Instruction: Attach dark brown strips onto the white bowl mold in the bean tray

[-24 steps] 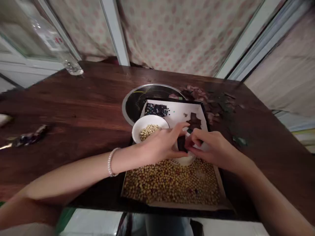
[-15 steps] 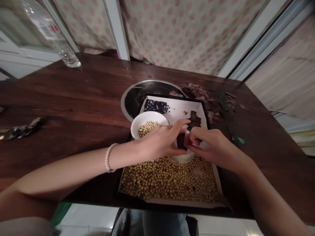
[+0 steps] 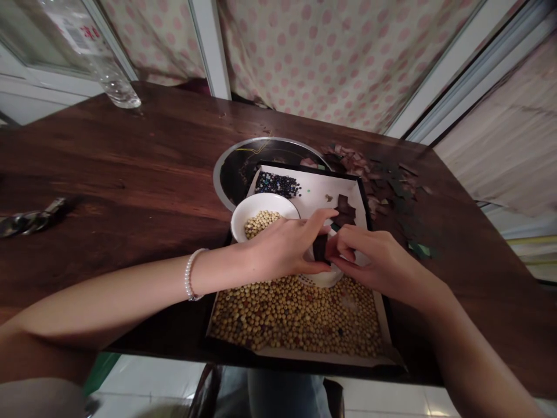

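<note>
My left hand (image 3: 282,251), with a pearl bracelet (image 3: 189,274) on its wrist, and my right hand (image 3: 374,261) meet above a paper-lined baking tray (image 3: 304,165). Their fingertips pinch a dark brown scrap (image 3: 320,248). A small white dish (image 3: 319,280) sits partly hidden beneath them. Nearest my left hand is a white bowl (image 3: 261,204) holding soybeans. Loose soybeans (image 3: 296,319) cover the tray's near end. Dark beads (image 3: 277,184) and jagged dark pieces (image 3: 344,211) lie on the paper beyond my fingers.
The tray rests on a dark wooden table (image 3: 130,157), overlapping a round metal-rimmed black disc (image 3: 230,174). Pink and green scraps (image 3: 385,181) lie to the right. A glass bottle (image 3: 107,72) stands at the back left, and a twisted metallic wrapper (image 3: 32,223) lies at left.
The table and tray sit higher in the view as my head shifts. My hands stay together on the dark scrap, with little visible movement.
</note>
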Tool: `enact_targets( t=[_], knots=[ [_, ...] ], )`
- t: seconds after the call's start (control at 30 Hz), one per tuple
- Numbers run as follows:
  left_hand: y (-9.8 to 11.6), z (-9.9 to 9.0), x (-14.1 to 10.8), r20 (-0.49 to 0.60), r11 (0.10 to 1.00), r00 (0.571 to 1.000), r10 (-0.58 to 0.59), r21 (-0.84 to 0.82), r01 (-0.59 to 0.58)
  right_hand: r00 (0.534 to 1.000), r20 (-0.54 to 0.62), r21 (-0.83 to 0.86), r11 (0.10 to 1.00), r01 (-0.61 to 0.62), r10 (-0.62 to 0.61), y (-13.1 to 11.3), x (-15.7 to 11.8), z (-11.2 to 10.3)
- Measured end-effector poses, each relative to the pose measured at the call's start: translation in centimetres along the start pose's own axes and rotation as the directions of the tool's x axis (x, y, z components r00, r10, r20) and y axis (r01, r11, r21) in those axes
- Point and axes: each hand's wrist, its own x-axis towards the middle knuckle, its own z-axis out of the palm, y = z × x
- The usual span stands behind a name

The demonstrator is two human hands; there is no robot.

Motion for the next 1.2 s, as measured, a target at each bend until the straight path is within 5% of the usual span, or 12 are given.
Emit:
enact_targets(
  t=[0.07,0.13,0.23,0.3,0.57,0.83,1.03,1.2],
  knots=[
    [-0.1,0.0,0.0,-0.005,1.0,1.0,0.008,-0.006,-0.008,0.999,-0.031,0.062,0.998,-0.022,0.023,-0.1,-0.2,-0.4],
    [-0.1,0.0,0.0,-0.009,1.0,1.0,0.01,0.0,-0.01,0.981,-0.19,0.156,0.988,-0.006,0.036,-0.2,-0.2,-0.8],
    [-0.1,0.1,-0.1,-0.014,0.999,1.0,0.009,0.044,-0.009,0.903,-0.425,0.258,0.965,0.057,0.06,-0.5,0.6,-1.3],
    [-0.1,0.2,-0.1,-0.023,0.995,0.999,0.042,0.091,-0.039,0.879,-0.475,0.271,0.959,0.089,0.053,-0.8,2.0,-1.4],
    [-0.6,0.9,-0.2,-0.05,0.974,0.995,0.089,0.211,-0.077,0.94,-0.333,0.285,0.943,0.172,-0.071,-1.2,8.0,0.2],
    [-0.7,0.6,-0.1,-0.031,0.998,0.998,0.057,0.037,-0.056,0.895,-0.433,0.37,0.927,0.069,0.106,0.4,2.0,-0.1],
    [-0.6,0.4,-0.1,-0.036,1.0,0.999,-0.008,0.013,0.008,0.965,-0.229,0.409,0.913,-0.02,0.124,0.6,0.7,0.2],
    [-0.4,0.3,-0.2,-0.032,1.0,0.999,-0.017,0.015,0.018,0.972,-0.165,0.406,0.91,-0.085,0.165,0.6,0.9,0.7]
  ],
)
